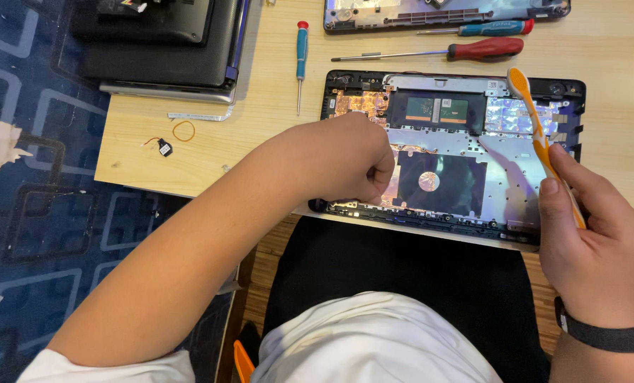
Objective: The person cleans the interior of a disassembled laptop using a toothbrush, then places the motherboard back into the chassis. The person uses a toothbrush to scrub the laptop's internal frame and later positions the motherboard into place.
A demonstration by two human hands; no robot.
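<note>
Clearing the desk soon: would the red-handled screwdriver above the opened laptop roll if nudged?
Probably: the red-handled screwdriver has a rounded handle and a thin shaft, lying flat on the smooth wooden desk. It looks rigid, likely light.

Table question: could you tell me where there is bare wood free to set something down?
Bare table lies between the blue screwdriver and the stacked laptops. The right side is crowded by the opened laptop, the left hand and the red screwdriver.

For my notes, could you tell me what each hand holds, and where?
Right hand holds the orange pry tool by its lower end. Left hand is fisted; any contents hidden.
</note>
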